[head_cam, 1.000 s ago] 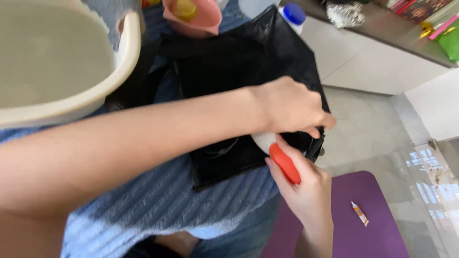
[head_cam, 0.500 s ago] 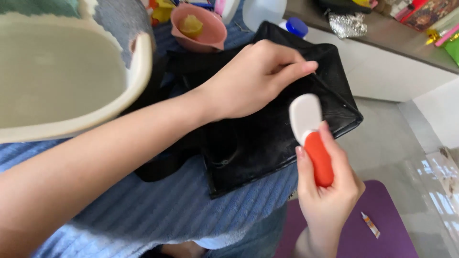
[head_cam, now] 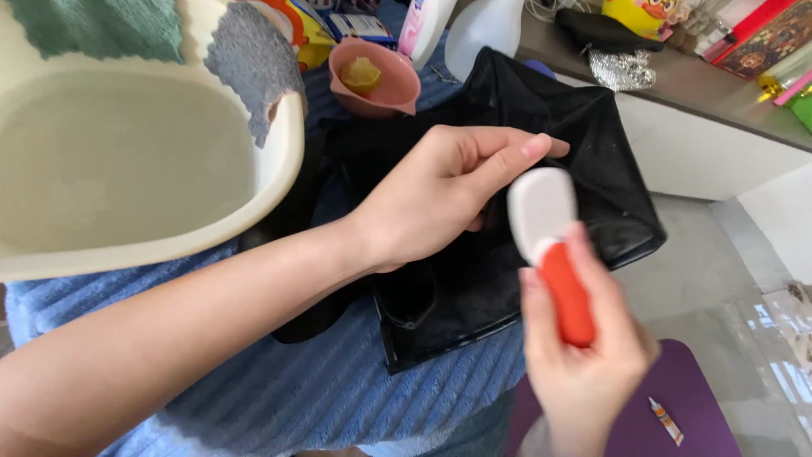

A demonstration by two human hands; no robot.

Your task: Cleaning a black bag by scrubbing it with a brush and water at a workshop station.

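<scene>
**Asker:** Two hands were in the picture. What was each one doing?

**Describer:** The right hand (head_cam: 584, 364) was closed around a small brush (head_cam: 551, 245) with a white head and an orange handle. The thumb and fingers wrapped the orange end. The brush's long axis ran nearly upright in the picture, tilted a little, with the white head pointing up and away from the person and the orange handle pointing down towards the wrist.

**Asker:** Where was the brush?

**Describer:** It was lifted just above the right part of a black bag (head_cam: 541, 110), close to the left hand's fingertips. Whether its head touched the bag could not be told.

**Asker:** And the left hand?

**Describer:** The left hand (head_cam: 444, 195) reached across from the left, fingers curled and pinching a fold of the black bag, the forefinger stretched towards the brush's head.

**Asker:** What lay around them?

**Describer:** The bag rested on a blue ribbed towel (head_cam: 288, 389). To the left sat a cream basin (head_cam: 279, 169) holding cloudy water, with a grey cloth (head_cam: 249, 59) and a green cloth (head_cam: 101, 25) draped over its rim. Beyond the bag stood a pink bowl (head_cam: 397, 89) with a yellow lump inside. Lower right, a small tube (head_cam: 666, 421) lay on a purple mat (head_cam: 677, 381).
</scene>
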